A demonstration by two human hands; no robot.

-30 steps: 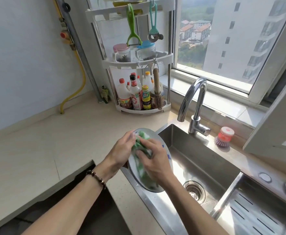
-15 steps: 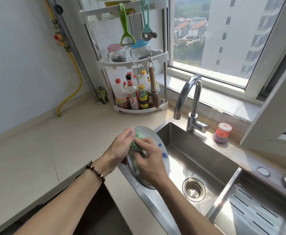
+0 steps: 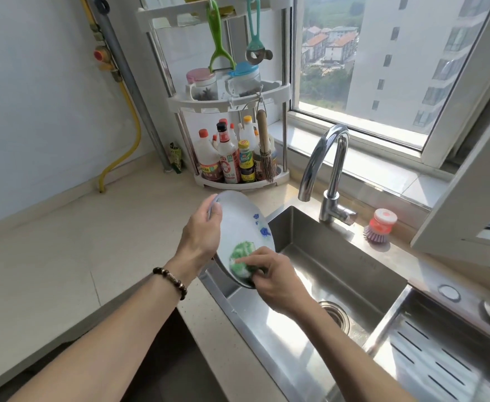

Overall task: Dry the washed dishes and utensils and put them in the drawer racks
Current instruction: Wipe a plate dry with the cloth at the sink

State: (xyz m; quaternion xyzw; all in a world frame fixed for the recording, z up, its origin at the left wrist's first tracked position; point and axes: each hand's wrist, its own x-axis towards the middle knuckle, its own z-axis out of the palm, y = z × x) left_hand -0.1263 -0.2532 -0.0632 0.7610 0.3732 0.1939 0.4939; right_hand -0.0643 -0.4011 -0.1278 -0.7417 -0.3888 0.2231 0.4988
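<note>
A pale stone counter [image 3: 64,256] ran into a corner under plain white walls [image 3: 35,97]. In that corner stood a white tiered rack [image 3: 232,97] of bottles and jars, with a grey pipe [image 3: 127,82] and a yellow hose [image 3: 130,111] to its left. Right of the rack, a large window [image 3: 383,53] let in bright daylight over a tall white building. Below the window sat a steel sink [image 3: 325,271] with a curved chrome tap [image 3: 328,169].

The plate [image 3: 239,219] is white with blue marks by its rim; against it, a green-and-white cloth [image 3: 242,255]. Beyond the plate hang a green peeler [image 3: 219,44] and a teal opener [image 3: 255,39]; right, a red-topped purple brush [image 3: 380,226].
</note>
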